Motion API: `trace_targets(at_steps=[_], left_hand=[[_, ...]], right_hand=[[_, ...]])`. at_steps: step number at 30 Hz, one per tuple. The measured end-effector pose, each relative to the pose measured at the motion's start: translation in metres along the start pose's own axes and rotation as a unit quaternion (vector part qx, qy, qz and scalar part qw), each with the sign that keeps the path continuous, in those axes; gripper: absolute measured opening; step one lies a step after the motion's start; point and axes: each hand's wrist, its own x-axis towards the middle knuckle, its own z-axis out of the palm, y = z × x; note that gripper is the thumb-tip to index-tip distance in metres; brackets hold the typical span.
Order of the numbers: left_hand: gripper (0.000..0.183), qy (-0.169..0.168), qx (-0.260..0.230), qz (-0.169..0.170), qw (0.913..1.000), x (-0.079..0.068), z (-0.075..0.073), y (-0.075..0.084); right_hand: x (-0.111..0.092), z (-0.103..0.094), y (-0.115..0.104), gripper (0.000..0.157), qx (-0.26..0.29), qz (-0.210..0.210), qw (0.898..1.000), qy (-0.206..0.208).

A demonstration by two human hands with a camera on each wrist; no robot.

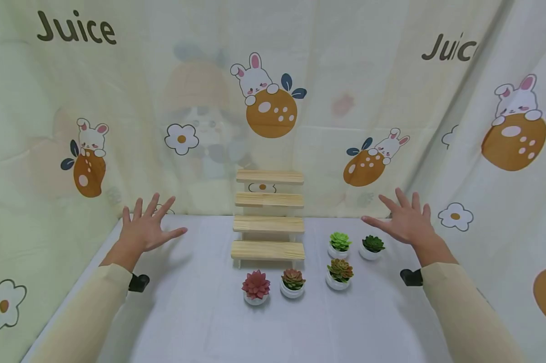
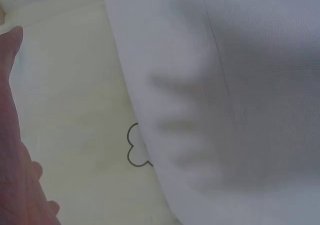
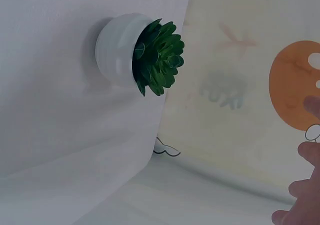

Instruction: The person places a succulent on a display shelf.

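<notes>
Head view: dark green succulent [image 1: 372, 245] points upward (long axis vertical).

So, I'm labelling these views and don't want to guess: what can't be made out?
Left wrist view: much of the left hand, cut off by the left edge.
Right wrist view: much of the right hand, cut off by the right edge.
Head view: the inside of the front white pot, hidden by red leaves.
Head view: the end of the lettering at right, hidden by a curtain fold.
</notes>
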Motion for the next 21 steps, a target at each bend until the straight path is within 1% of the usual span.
trace_targets(at_steps=[6, 11, 14, 17, 21], left_hand=[[0.107, 0.000, 0.005, 0.005, 1.0000, -0.002, 0.001, 0.005], [0.106, -0.002, -0.006, 0.010, 0.9999, -0.005, 0.004, 0.009], [0.105, -0.002, -0.009, 0.010, 0.9999, -0.007, 0.009, 0.010], [0.105, 0.001, -0.010, 0.012, 0.9999, -0.010, 0.015, 0.009], [0.105, 0.010, -0.020, 0.019, 0.9996, -0.013, 0.026, 0.012]], right_hand=[[-0.005, 0.002, -0.001, 0.107, 0.002, -0.006, 1.000, 0.006], [-0.010, 0.009, -0.002, 0.103, -0.002, -0.022, 0.999, 0.024], [-0.014, 0.016, -0.004, 0.100, -0.010, -0.036, 0.999, 0.038], [-0.019, 0.022, -0.009, 0.099, -0.007, -0.047, 0.998, 0.048], [-0.028, 0.030, -0.016, 0.095, 0.016, -0.067, 0.995, 0.071]])
